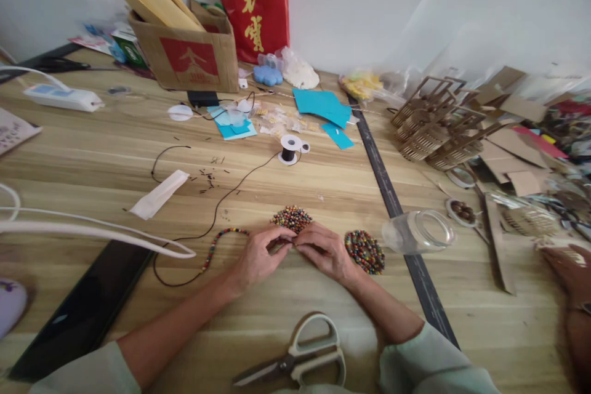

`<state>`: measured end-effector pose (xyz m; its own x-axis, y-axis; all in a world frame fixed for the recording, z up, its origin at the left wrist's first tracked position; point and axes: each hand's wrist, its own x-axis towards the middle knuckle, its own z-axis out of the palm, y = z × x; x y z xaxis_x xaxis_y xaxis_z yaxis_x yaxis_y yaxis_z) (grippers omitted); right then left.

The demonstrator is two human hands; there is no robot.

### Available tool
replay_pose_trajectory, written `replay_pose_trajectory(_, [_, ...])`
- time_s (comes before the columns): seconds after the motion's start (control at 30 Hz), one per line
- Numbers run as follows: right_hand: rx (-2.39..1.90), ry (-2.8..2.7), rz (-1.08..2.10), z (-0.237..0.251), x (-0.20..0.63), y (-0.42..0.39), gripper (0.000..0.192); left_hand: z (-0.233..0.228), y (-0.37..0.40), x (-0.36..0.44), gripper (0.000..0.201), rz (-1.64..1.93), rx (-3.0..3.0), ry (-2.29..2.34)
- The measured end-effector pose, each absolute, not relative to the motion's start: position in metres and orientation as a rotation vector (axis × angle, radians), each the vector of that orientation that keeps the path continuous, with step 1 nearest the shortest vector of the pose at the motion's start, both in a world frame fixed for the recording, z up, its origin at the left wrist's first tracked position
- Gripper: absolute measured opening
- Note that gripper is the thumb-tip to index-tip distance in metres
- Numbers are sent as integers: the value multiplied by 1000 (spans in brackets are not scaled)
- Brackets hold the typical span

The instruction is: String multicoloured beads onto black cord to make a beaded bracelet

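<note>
View from above a wooden table (115, 154). The left hand (258, 255) and right hand (325, 249) meet at the near centre, fingertips pinched together over a small point between them; what they grip is too small to tell, though the black cord (217, 206) leads in from the left hand's side. A strung length of coloured beads (219, 240) curves away to the left of the left hand, on the same cord, which runs far to a spool (290, 151). One heap of loose beads (291, 218) lies just beyond the fingertips; a second heap (364, 251) lies just right of the right hand. A clear jar (418, 232) lies on its side further right. Scissors (300, 357) rest near, between the forearms. Another person's hand (566, 268) shows at the right edge
</note>
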<state>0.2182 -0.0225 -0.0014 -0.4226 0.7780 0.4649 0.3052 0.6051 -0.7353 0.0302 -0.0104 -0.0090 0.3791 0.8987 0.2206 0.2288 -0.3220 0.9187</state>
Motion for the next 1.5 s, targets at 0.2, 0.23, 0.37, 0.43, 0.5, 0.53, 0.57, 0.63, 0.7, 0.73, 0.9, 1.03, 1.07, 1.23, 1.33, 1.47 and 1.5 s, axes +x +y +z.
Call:
replay_pose_trajectory(0.2, [-845,-1977,684,-2,219,-23,9,-4,-10,27,34,980,1898,956])
replay_pose_trajectory(0.23, [-841,-1985,681,-2,219,-23,9,-3,-9,26,36,1005,1919,947])
replay_pose_trajectory(0.37, [-815,-2039,664,0,218,-24,12,1,-9,25,32,1068,1956,916])
replay_pose_trajectory(0.43, [-795,-2053,643,0,219,-24,13,4,-10,24,28,1063,1937,919])
replay_pose_trajectory(0.5, [-782,-2051,615,-1,219,-24,13,7,-11,22,28,1074,1892,918])
replay_pose_trajectory(0.53, [-777,-2047,603,-1,220,-24,14,8,-11,21,28,1086,1865,915])
replay_pose_trajectory(0.57, [-773,-2041,590,-2,220,-24,15,9,-11,20,28,1101,1837,910])
replay_pose_trajectory(0.63, [-768,-2028,570,-2,221,-24,16,9,-11,18,29,1134,1791,910])
replay_pose_trajectory(0.7, [-770,-2016,557,-2,220,-24,16,9,-11,17,27,1150,1768,929])
replay_pose_trajectory(0.73, [-772,-2011,553,-2,220,-24,16,8,-11,18,25,1148,1770,943])
replay_pose_trajectory(0.9, [-757,-2008,534,-2,218,-25,17,2,-10,25,8,1101,1876,964])
replay_pose_trajectory(1.03, [-732,-2008,516,-2,218,-25,19,-4,-9,28,6,1077,1941,894])
replay_pose_trajectory(1.07, [-734,-2009,517,-2,218,-25,19,-5,-9,29,5,1088,1951,883])
replay_pose_trajectory(1.23, [-736,-2008,540,-2,217,-25,22,-8,-8,29,8,1133,1986,844])
replay_pose_trajectory(1.33, [-744,-2009,534,-1,218,-25,22,-5,-8,29,9,1126,1981,856])
replay_pose_trajectory(1.47, [-851,-1992,472,1,219,-26,22,1,-7,26,10,1131,1879,989])
replay_pose_trajectory(1.5, [-894,-1985,452,0,220,-26,22,2,-7,26,9,1138,1831,1032])
